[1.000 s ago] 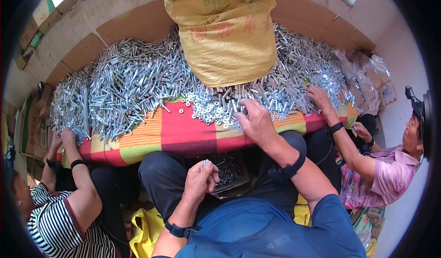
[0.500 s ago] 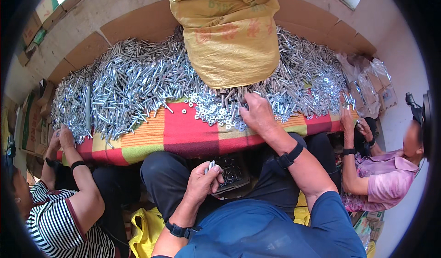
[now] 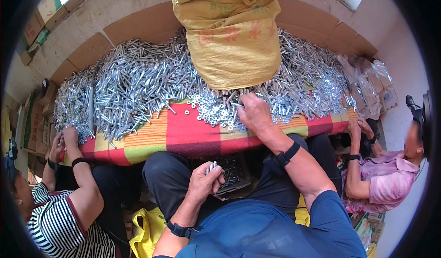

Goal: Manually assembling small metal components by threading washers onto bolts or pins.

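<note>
My left hand point(image 3: 205, 183) is closed around a few short silvery bolts point(image 3: 212, 166), whose ends stick up past the thumb. It is held over my lap, in front of a bin point(image 3: 235, 183) of dark metal pieces. Further forward, my right hand point(image 3: 255, 114) reaches into the near edge of the heap, just below a yellow woven sack point(image 3: 234, 51). Its thumb and fingers are drawn together at the metal parts; what they grip is too small to make out. Loose washers point(image 3: 213, 113) lie left of that hand, and a wide heap of bolts point(image 3: 133, 83) spreads behind.
A checked red, yellow and green blanket point(image 3: 190, 131) covers the table's front. Cardboard point(image 3: 138, 25) lines its back. Co-workers' hands work at the left end point(image 3: 64, 140) and right end point(image 3: 359, 128). Clear plastic bags point(image 3: 367, 78) and boxes stand at right; a yellow bag point(image 3: 148, 230) lies below left.
My right hand has shifted slightly left at the heap's edge, its fingers drawing together. My left hand keeps its place with the bolts. The right co-worker's hands have lowered a little.
</note>
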Demonstrator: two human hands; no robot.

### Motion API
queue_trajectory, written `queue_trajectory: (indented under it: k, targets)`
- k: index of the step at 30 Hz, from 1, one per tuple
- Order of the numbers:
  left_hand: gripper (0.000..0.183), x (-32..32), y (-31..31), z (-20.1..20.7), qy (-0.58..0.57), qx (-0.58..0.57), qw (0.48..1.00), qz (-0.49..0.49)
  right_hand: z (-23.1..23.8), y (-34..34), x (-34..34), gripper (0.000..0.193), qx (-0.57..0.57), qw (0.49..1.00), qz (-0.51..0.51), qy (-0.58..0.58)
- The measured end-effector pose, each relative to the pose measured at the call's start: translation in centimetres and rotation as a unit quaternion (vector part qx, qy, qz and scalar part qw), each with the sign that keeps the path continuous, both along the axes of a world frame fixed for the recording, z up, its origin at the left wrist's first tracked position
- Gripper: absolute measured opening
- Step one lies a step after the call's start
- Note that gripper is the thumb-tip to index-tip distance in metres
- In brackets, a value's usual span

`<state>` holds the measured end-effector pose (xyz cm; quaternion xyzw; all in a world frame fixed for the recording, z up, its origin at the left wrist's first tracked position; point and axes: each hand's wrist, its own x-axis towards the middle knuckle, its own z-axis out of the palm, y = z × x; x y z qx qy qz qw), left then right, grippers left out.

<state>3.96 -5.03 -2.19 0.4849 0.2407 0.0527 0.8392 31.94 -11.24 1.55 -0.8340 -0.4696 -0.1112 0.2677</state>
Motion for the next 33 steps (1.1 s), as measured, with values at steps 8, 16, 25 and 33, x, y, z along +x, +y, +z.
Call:
queue_trajectory:
  k: [8,16,25,33]
  targets:
    - [0.020,0.0,0.0,0.1,0.005,0.005,1.000,0.010,3.2,-2.5,-4.5,0.012,0.077,0.901,0.113,0.411]
    - [0.019,0.3,0.1,0.3,0.000,0.015,1.000,0.007,4.1,-4.5,-9.5,0.009,0.010,0.780,0.180,0.600]
    - [0.019,0.0,-0.1,0.4,0.007,0.022,1.000,-0.017,5.5,-4.7,-10.2,0.008,-0.035,0.840,0.209,0.499]
    - [0.018,0.0,-0.3,0.4,0.014,0.049,0.996,-0.073,4.8,-5.2,-9.1,0.010,-0.077,0.874,0.263,0.401]
